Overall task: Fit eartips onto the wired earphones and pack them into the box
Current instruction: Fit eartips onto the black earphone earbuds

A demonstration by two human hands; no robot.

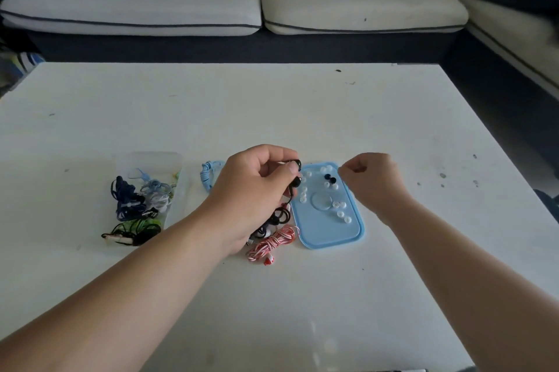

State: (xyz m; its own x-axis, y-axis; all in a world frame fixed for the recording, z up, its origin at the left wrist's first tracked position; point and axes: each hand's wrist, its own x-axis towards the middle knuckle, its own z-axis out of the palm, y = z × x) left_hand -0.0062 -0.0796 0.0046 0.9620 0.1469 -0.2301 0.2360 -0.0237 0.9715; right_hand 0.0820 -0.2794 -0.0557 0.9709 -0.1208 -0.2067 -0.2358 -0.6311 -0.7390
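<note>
My left hand (254, 187) pinches a pair of black wired earphones (296, 182); both buds stick out past my fingers and the cable hangs down to the table. My right hand (369, 178) hovers over the far right corner of a blue lid (329, 235), fingers curled together; whether it pinches an eartip is hidden. Several clear eartips (339, 205) and two black eartips (330, 178) lie scattered on the lid. A translucent box (157, 159) at the left holds several bundled earphones (136, 199).
A red-and-white striped earphone bundle (273, 243) lies by the lid's near left corner. A light blue cable (207, 178) sits behind my left hand. A black-and-green bundle (133, 231) lies in front of the box. A sofa (260, 5) stands past the white table (272, 105).
</note>
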